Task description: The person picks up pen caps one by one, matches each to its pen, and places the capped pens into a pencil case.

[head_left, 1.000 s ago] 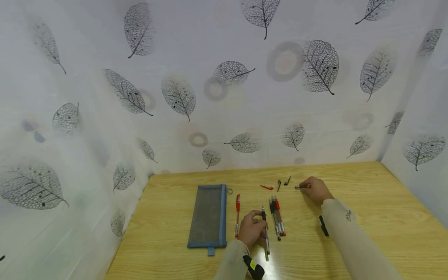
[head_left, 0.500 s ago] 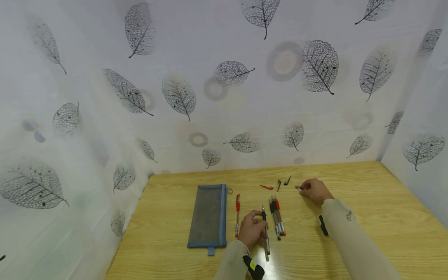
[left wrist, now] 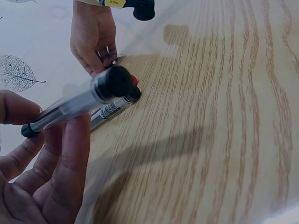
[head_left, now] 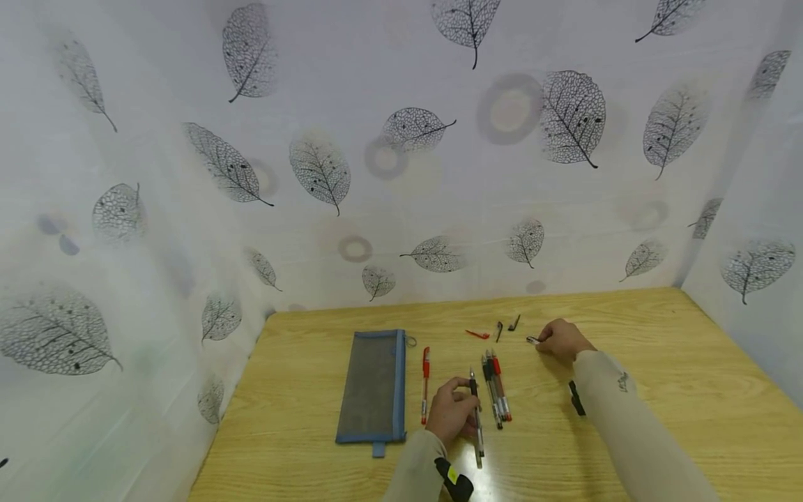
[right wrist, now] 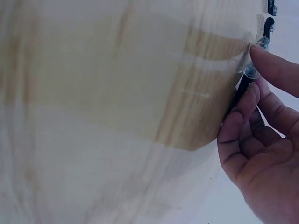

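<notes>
My left hand (head_left: pixel 448 413) pinches an uncapped black gel pen (head_left: pixel 475 404) between thumb and fingers, its writing tip pointing away toward the back of the table. In the left wrist view the pen's clear barrel (left wrist: pixel 70 106) slants over the wood, raised off it. Toward the back, my right hand (head_left: pixel 562 340) pinches a black pen cap (head_left: pixel 532 340) with thumb and fingertips. The right wrist view shows this cap's dark clip (right wrist: pixel 241 91) partly hidden by the fingers. Several uncapped pens (head_left: pixel 495 389), black and red, lie side by side between the hands.
Left of the right hand lie a red cap (head_left: pixel 478 335) and two black caps (head_left: pixel 498 331). A capped red pen (head_left: pixel 426 383) lies beside a grey mesh zip pouch (head_left: pixel 370 387) with blue edging. Leaf-patterned sheeting (head_left: pixel 439 202) borders the wooden table (head_left: pixel 288 418).
The cap in my right hand has been turned in the fingers, and that hand has shifted very slightly left. My left hand and the pen stay where they were.
</notes>
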Demonstrator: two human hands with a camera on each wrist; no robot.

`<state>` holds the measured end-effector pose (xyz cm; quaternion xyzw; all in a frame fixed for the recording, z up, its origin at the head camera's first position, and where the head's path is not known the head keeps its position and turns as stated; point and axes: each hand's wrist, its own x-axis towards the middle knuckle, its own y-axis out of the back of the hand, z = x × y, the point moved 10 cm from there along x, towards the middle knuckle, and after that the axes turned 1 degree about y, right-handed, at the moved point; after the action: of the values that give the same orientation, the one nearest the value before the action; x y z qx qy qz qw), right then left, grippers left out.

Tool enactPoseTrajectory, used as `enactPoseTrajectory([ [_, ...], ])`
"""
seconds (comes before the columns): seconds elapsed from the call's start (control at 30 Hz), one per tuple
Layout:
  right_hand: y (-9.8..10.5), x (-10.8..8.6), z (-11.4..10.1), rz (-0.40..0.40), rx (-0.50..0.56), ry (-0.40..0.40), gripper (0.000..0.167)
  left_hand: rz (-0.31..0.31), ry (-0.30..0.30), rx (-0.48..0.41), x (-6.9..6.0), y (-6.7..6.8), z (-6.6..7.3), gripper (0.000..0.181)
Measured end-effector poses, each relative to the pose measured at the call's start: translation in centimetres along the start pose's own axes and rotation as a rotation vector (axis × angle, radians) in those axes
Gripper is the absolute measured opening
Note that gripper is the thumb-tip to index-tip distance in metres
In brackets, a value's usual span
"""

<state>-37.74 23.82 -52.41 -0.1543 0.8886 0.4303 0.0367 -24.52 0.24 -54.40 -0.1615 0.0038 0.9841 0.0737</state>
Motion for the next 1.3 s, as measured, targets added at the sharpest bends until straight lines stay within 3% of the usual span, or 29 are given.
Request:
enactPoseTrajectory([
  [0.2, -0.1, -0.3, 0.0, 0.010, 0.005, 0.010, 0.017, -0.003, 0.006, 0.005, 0.0, -0.1, -0.1, 0.031],
  [0.5, 0.4, -1.1, 0.3, 0.108, 0.055, 0.010, 0.020, -0.005, -0.026, 0.023, 0.1, -0.2, -0.1, 0.032],
  [0.77, -0.3, -1.5, 0.1, 0.112, 0.250, 0.061, 0.047, -0.012, -0.072, 0.019, 0.2, 0.1, -0.1, 0.028],
  [1.1, -1.4, -2.9, -4.1, 0.141, 0.507, 0.144, 0.055, -0.018, -0.068, -0.041, -0.2, 0.3, 0.0, 0.034],
  [1.3, -2.8, -3.8, -7.1, 0.143, 0.595, 0.176, 0.053, 0.001, -0.068, -0.061, -0.2, 0.3, 0.0, 0.032],
])
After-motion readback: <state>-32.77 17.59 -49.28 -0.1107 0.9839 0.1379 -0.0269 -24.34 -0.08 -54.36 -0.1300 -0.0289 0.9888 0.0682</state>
